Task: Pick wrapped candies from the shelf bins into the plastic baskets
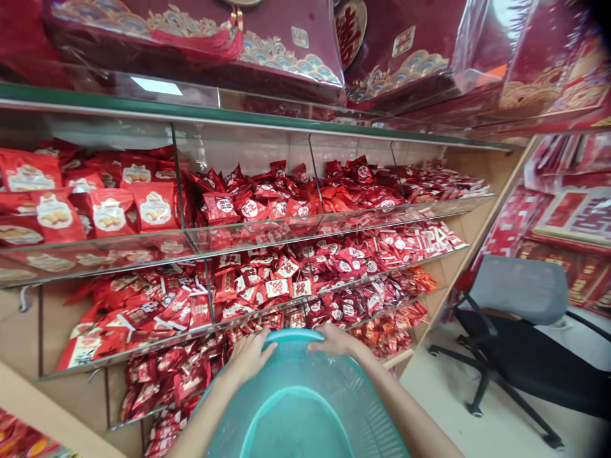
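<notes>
A teal plastic basket (377,407) with slotted sides is tilted toward the camera at the bottom centre, and nothing shows inside its visible part. On the left of its far rim, my left hand (252,353) grips the edge, thumb on the inner side. My right hand (334,340) holds the same rim further right, fingers partly hidden behind it. Just beyond both hands are shelf compartments filled with small red candy packets (279,286). Larger red packets (155,207) with pictures of cookies lie at the upper left.
Glass dividers and a green-edged glass shelf (267,117) cross the display. Dark red gift boxes (296,38) sit above it. A black and grey office chair (520,337) stands on the floor at the right, before more red goods.
</notes>
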The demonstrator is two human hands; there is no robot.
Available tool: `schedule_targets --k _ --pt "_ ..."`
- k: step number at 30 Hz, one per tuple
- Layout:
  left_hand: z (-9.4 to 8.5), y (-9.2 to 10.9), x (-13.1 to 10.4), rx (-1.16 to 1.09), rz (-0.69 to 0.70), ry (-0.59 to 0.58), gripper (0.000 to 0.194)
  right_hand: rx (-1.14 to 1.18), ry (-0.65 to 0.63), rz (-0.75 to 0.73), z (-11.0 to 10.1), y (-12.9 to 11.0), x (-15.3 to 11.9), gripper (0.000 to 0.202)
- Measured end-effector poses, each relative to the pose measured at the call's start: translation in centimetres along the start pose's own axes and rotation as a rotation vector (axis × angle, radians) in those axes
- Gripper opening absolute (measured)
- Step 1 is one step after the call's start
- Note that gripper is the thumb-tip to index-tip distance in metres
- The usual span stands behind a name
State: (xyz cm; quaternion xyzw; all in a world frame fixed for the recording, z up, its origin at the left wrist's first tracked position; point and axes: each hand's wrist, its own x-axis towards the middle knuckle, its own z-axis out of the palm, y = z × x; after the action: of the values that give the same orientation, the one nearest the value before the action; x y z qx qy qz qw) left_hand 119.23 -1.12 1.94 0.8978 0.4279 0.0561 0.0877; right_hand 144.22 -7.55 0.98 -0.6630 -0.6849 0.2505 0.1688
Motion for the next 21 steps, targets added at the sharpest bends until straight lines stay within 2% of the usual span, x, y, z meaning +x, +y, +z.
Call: schedule_targets --k 6,12,16,21 --pt "0.3 2.2 -0.3 -0.001 -0.062 0.001 0.048 0.024 -0.015 -0.029 -0.9 1.4 -0.9 0.025" --pt "2.0 4.4 -0.7 -0.042 -0.102 0.001 0.049 0.04 -0.098 -0.058 -2.0 3.1 -1.7 0.022" --pt "2.6 4.6 -1.1 -0.052 -0.151 0.012 0.053 -0.021 -0.104 -0.059 -2.3 2.9 -1.8 0.025" --pt "3.1 3.8 -2.5 -0.079 -0.144 0.07 0.049 -0.099 -0.083 -0.122 -1.1 1.7 -1.4 0.023"
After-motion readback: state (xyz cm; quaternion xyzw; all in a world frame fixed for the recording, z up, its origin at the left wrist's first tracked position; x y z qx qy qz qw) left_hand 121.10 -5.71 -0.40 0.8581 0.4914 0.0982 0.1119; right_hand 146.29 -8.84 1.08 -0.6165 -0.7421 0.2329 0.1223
